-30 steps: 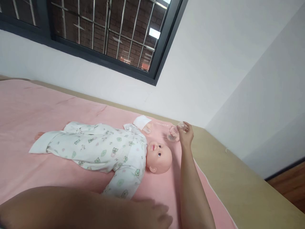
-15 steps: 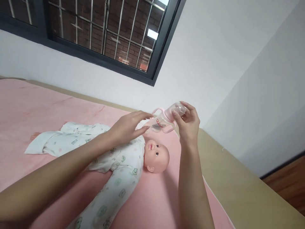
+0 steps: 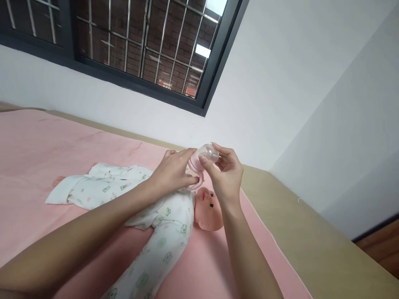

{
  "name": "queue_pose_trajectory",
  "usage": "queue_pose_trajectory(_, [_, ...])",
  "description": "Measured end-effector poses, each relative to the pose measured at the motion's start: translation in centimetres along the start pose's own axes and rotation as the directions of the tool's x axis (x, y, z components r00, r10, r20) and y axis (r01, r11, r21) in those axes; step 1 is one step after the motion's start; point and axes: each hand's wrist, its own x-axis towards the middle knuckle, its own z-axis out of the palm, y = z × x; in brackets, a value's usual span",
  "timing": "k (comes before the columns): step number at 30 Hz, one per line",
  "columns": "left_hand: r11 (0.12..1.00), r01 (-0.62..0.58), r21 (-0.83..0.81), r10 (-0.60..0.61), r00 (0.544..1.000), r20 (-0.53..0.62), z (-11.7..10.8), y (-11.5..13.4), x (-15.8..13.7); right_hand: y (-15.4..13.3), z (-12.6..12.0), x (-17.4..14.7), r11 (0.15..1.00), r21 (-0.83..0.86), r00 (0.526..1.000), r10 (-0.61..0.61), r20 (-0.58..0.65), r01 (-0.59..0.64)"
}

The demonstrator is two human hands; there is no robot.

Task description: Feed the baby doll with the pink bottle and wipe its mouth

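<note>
Here 1 baby bottle (image 3: 201,164), pink-collared with a clear cap, hangs in the air above the head of 1 doll (image 3: 162,207). 2 hands grip it: the left hand (image 3: 173,170) closes round the body, the right hand (image 3: 227,174) pinches the cap with thumb and fingers. The doll lies on 1 pink blanket (image 3: 46,145), beneath 1 barred window (image 3: 131,45).

Both forearms are bare from the lower picture edge up to the wrists, with no sleeve or cuff in view. The left hand (image 3: 173,172), entering from about 8 o'clock, carries no ring, watch or glove. The right hand (image 3: 227,176), coming up from about 6 o'clock, is likewise unadorned. The fingernails are short and unpainted. No bracelet or band shows on either wrist.
</note>
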Motion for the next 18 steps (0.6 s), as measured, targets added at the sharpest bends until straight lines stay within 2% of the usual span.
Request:
queue_pose_trajectory(7, [0.998, 0.036, -0.041, -0.036, 0.999, 0.003, -0.7, 0.3, 0.1, -0.1, -0.8, 0.5, 0.998, 0.045, 0.999, 0.033, 0.034, -0.035])
queue_pose_trajectory(18, [0.999, 0.017, -0.051, -0.018, 1.0, -0.013, -0.8, 0.1, 0.2, -0.2, -1.2, 0.8, 0.997, 0.061, 0.996, 0.052, 0.066, -0.056])
